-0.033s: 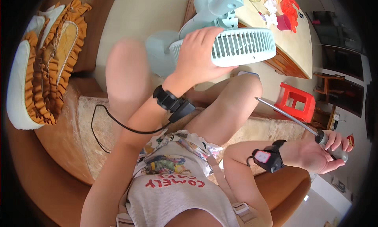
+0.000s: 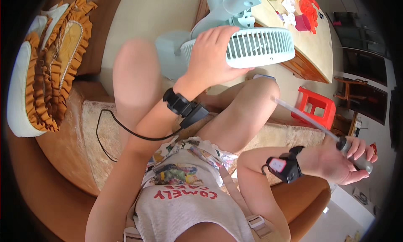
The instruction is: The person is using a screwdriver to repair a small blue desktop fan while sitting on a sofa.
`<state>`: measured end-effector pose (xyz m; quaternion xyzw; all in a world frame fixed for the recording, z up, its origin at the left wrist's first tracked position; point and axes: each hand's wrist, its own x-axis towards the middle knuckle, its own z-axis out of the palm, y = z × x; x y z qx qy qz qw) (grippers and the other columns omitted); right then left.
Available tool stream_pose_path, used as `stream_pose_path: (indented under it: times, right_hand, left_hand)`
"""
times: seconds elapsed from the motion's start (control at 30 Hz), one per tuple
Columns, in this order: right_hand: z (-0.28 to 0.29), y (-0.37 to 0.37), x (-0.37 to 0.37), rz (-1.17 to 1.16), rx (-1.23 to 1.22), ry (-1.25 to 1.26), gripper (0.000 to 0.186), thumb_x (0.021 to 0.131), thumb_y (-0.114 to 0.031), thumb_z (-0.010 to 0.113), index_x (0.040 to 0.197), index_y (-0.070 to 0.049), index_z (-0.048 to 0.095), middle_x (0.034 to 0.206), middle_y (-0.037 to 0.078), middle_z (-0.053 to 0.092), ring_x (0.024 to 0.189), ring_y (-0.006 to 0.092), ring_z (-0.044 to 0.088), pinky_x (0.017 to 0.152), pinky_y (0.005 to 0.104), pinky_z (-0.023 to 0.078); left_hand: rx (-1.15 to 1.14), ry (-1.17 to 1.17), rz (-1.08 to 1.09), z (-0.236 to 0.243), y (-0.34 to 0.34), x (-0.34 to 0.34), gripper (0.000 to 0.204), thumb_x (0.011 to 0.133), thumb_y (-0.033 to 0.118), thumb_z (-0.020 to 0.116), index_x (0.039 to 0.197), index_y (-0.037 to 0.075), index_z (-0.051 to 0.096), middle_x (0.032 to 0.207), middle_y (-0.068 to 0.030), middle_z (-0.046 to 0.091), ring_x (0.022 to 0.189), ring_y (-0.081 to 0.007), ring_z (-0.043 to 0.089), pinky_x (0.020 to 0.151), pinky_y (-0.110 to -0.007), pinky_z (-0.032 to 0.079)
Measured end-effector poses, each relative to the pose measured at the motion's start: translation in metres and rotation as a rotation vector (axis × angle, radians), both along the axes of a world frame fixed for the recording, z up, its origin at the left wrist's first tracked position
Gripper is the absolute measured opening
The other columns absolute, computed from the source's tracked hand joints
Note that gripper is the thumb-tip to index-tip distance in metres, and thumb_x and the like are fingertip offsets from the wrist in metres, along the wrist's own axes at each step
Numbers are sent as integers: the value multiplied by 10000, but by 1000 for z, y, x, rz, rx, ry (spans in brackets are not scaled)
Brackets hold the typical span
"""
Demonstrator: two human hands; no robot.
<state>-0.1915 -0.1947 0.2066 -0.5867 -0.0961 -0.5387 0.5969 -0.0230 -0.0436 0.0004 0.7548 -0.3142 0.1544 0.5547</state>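
We have our hands well apart, each gripping something of its own. The left hand (image 2: 212, 53) is clamped on the pale blue fan (image 2: 261, 47), fingers over the top of its slatted rim and thumb underneath. The fan is beyond our knees, in front of the tabletop (image 2: 314, 59) as we see it; we cannot tell whether anything but the hand bears its weight.

The right hand (image 2: 336, 166), out to our right, has its fingers curled round the grey handle of a screwdriver (image 2: 308, 118). The shaft, somewhat blurred, slants up and left, its tip near our right knee (image 2: 266, 91) and clear of the fan.

We judge the step in hand to be steadying the fan with the tool held off it. Working on it would call for a firm left grip, the tip brought round past the knee, and the shaft lined up with a fixing. A small dark spot (image 2: 271, 58) shows on the rim, too tiny for us to say whether it is a screw.

A pink cup (image 2: 302, 23) sits on the tabletop; a red stool (image 2: 317, 107) stands beyond the shaft.
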Motion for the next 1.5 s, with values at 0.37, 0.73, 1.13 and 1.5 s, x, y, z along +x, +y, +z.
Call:
stream_pose_path:
  times: [0.37,0.73,1.13,1.5]
  right_hand:
    - [-20,39,90,-605,-216,-23,296,896,-372,469,948,-83,435,866,9,466,585,143,378,477,257,297]
    - [-20,42,93,-609,-235,-35,288,893,-349,469,966,-75,414,858,31,453,588,147,357,476,255,275]
    - [-21,43,96,-621,-266,-44,310,881,-360,483,949,-64,420,847,39,448,574,147,357,471,255,285]
    - [-21,45,98,-621,-270,-44,298,880,-348,486,939,-64,419,838,41,441,576,147,349,476,256,281]
  left_hand:
    - [-31,-17,57,-6,2,-3,710,536,366,822,1108,73,521,1013,-100,582,929,-296,558,812,-394,436]
    - [-21,-4,37,-8,3,-4,696,536,371,821,1091,74,523,1003,-88,583,935,-276,558,815,-377,424]
    - [-40,-5,39,-9,2,-5,685,535,354,824,1086,80,525,988,-79,586,927,-271,562,809,-373,424]
    - [-39,11,32,-9,2,-6,700,534,359,821,1101,78,521,1009,-86,583,949,-277,554,826,-381,414]
